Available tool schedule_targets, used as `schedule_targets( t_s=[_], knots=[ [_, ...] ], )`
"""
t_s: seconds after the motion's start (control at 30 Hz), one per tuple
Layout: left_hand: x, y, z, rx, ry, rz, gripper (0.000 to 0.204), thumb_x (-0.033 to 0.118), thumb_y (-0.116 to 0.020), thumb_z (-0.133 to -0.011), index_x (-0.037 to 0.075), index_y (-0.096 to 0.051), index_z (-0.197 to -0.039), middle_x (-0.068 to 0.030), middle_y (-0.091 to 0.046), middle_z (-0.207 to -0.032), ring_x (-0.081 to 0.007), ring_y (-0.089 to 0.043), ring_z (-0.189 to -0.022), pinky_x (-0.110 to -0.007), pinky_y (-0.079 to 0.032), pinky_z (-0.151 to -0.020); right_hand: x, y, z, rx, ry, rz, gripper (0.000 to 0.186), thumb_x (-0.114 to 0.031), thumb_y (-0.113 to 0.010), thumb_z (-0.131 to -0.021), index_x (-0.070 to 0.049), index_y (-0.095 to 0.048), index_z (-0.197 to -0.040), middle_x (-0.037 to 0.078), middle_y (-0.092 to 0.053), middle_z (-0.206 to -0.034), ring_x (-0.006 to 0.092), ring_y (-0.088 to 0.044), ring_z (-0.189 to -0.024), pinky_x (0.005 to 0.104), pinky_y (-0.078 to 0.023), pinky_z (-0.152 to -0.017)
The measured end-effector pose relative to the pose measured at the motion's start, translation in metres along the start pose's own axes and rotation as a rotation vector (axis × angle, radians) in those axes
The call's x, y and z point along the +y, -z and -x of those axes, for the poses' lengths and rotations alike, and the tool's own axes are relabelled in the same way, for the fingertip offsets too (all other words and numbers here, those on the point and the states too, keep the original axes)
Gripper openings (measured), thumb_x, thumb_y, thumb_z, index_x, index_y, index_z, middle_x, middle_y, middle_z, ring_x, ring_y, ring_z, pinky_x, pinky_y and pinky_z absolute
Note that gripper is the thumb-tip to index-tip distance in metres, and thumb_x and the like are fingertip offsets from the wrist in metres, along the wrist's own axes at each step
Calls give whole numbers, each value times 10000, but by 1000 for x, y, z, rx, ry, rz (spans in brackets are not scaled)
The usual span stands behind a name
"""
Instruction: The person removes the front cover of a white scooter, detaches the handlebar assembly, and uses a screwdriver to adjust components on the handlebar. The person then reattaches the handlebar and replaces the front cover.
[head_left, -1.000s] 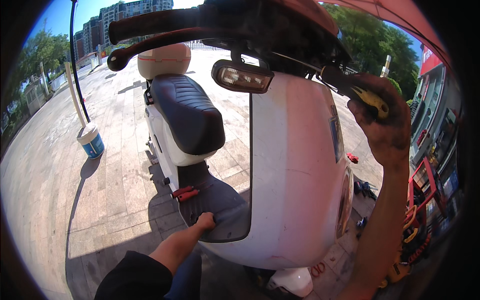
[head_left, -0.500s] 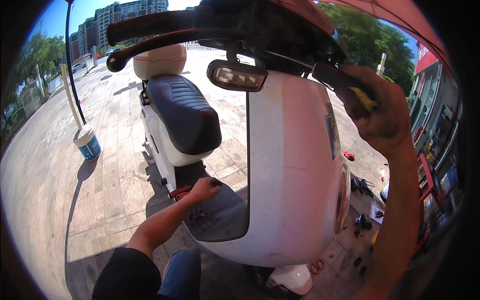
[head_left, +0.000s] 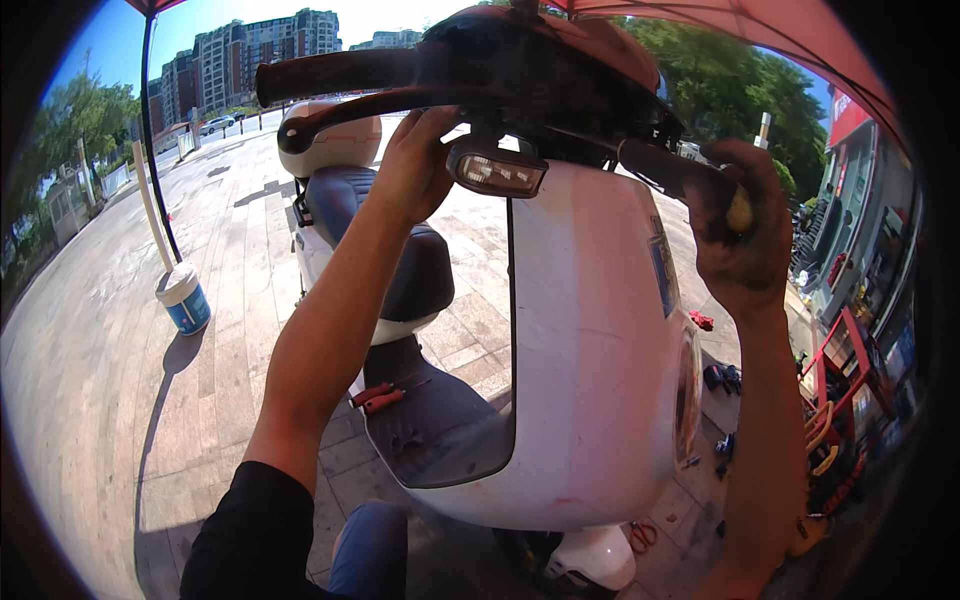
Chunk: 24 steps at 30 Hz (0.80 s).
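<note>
My left hand [head_left: 418, 165] is raised beside the small lamp [head_left: 498, 170], under the brake lever [head_left: 385, 102] of a white scooter [head_left: 590, 350]. Its fingers curl up behind the lever and the tips are hidden, so what they hold cannot be made out. On the other side of the handlebar, my right hand [head_left: 745, 230] is closed around a dark cylindrical handle [head_left: 655, 165] with a yellow part showing in the palm. Two red-handled tools with thin shafts, like screwdrivers [head_left: 383, 401], lie on the black footboard [head_left: 440, 445].
A black seat [head_left: 418, 270] and a pale rear box [head_left: 335, 140] stand behind. To the left, a white-and-blue bucket [head_left: 183, 300] holds a pole upright. Dark parts [head_left: 722, 378] and a red metal frame [head_left: 845, 350] are at right. A red canopy [head_left: 800, 40] hangs overhead.
My left hand has risen from the footboard to the handlebar, uncovering the red-handled tools. My right hand keeps its grip on the dark handle. The view has shifted slightly.
</note>
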<state>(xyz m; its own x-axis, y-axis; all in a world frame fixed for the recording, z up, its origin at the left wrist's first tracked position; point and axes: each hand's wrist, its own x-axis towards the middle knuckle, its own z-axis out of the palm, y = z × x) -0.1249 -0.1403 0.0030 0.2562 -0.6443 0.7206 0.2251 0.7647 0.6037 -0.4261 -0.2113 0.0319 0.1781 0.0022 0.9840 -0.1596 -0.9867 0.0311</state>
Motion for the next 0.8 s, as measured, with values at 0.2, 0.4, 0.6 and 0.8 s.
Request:
schedule_targets(
  t_s=[0.2, 0.4, 0.6, 0.8],
  knots=[
    [-4, 12, -14, 84, -41, -39, 331, 178, -548, -911, 20, -497, -1198, -136, -573, -1140, -268, -622, -1006, -376, -559, -821, 6, -17, 10, 187, -650, -166, 255, -146, -683, -854, -15, -550, -1029, 82, -636, -795, 127, -600, -770, 266, -487, -715],
    [0, 11, -17, 95, -7, -113, 331, 133, -581, -892, 33, -506, -1199, -125, -571, -1126, -255, -627, -984, -364, -566, -796, -2, -14, 12, 181, 82, -169, 220, -131, -635, -853, -4, -533, -1002, 106, -621, -838, 147, -585, -782, 293, -468, -753],
    [-2, 11, -19, 42, -28, -42, 325, 150, -569, -905, 42, -514, -1207, -126, -585, -1095, -253, -627, -977, -368, -570, -785, 1, -10, -2, 130, -685, -311, 210, -207, -597, -906, -20, -554, -992, 73, -606, -818, 143, -582, -779, 288, -472, -726],
    [1, 3, -16, 65, 1, -170, 341, 178, -557, -913, 28, -510, -1216, -144, -581, -1148, -272, -628, -1022, -389, -566, -835, -12, -12, 2, 146, 109, -101, 229, -182, -555, -931, -43, -509, -1107, 84, -601, -905, 139, -601, -767, 254, -475, -681]
  ],
)
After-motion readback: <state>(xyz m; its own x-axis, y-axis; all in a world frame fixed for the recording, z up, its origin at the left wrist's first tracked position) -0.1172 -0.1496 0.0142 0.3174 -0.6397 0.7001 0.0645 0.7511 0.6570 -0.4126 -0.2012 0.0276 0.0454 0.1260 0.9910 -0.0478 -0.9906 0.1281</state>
